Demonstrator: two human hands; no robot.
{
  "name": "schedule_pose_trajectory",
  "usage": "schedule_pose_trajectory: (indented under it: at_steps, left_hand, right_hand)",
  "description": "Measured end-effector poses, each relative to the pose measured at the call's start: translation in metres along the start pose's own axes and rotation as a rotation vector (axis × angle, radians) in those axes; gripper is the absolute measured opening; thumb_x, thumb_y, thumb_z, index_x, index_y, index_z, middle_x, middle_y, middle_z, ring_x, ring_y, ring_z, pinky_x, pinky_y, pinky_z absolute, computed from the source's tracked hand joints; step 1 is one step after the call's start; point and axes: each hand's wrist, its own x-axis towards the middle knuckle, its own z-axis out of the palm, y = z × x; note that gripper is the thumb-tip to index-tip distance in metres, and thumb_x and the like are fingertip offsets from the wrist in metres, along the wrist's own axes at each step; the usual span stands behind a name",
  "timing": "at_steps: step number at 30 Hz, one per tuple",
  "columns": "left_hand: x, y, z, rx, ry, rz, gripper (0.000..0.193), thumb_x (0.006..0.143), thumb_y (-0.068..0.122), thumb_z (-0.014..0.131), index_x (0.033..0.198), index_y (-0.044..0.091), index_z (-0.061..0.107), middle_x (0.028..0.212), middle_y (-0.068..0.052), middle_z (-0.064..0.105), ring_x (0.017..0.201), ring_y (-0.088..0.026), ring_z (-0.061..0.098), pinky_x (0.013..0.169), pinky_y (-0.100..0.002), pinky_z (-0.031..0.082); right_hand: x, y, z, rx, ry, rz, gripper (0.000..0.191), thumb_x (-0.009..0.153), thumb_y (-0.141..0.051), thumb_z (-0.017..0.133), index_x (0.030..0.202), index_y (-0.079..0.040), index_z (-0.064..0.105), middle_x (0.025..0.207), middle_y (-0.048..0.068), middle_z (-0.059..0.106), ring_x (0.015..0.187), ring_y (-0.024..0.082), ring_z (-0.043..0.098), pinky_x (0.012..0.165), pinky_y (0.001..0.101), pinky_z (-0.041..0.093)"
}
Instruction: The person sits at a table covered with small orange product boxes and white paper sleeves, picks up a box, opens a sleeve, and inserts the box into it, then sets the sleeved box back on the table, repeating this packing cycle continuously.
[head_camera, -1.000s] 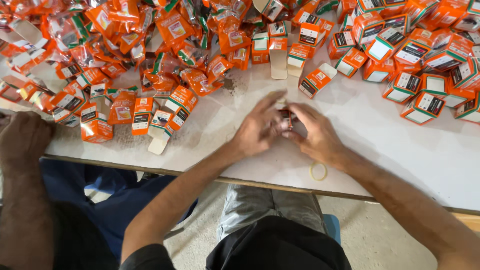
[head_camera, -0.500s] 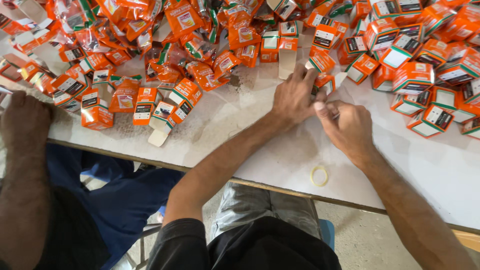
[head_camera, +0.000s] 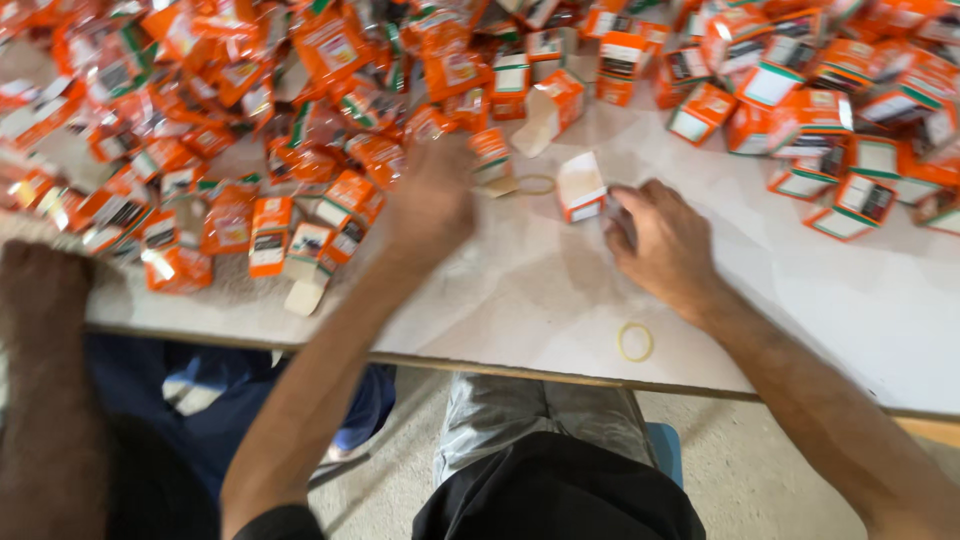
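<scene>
Since the earlier frame both hands have parted: the left hand (head_camera: 432, 205), blurred, now reaches into the pile, grip impossible to tell, while the right hand (head_camera: 665, 240) rests curled, fingertips touching the small orange-and-white cardboard carton (head_camera: 581, 187). That carton lies just beside a loose yellow rubber band (head_camera: 537, 184), long axis pointing away, white flap up. A careless nudge could push it into the heap of orange cartons (head_camera: 330, 110).

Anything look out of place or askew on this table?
A loose yellow rubber band lies alone near the white table edge, apart from the jumbled, partly flattened small orange cardboard boxes. Another band lies between the hands.
</scene>
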Motion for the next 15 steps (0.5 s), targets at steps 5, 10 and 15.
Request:
schedule_pose_trajectory:
  at_steps: [5,10,15]
  left_hand:
    - [-0.008,-0.059,-0.039,0.188,-0.316,-0.227,0.059,0.076,0.008,0.064,0.131,-0.008,0.052,0.146,-0.039,0.044,0.124,-0.057,0.050,0.103,-0.058,0.045]
    - [-0.004,-0.034,-0.039,0.136,-0.724,-0.392,0.072,0.080,0.016,0.060,0.145,-0.004,0.039,0.159,-0.040,0.024,0.120,-0.057,0.053,0.091,-0.062,0.051]
    - [0.006,-0.009,-0.050,0.212,-0.733,-0.015,0.087,0.067,0.003,0.065,0.150,0.002,0.037,0.146,-0.036,0.039,0.108,-0.052,0.062,0.084,-0.054,0.058]
  right_hand:
    - [0.012,-0.024,0.009,0.298,0.193,-0.314,0.093,0.074,-0.025,0.075,0.154,-0.005,0.032,0.148,0.030,0.043,0.135,0.050,0.044,0.112,0.0551,0.037]
    - [0.020,-0.041,0.013,0.234,0.030,-0.250,0.076,0.087,-0.031,0.076,0.152,-0.015,0.039,0.151,0.022,0.048,0.134,0.040,0.050,0.112,0.0512,0.040]
    - [0.021,-0.040,0.008,0.333,0.060,-0.272,0.089,0.074,-0.019,0.076,0.150,-0.001,0.033,0.141,0.023,0.048,0.129,0.041,0.050,0.109,0.0537,0.038]
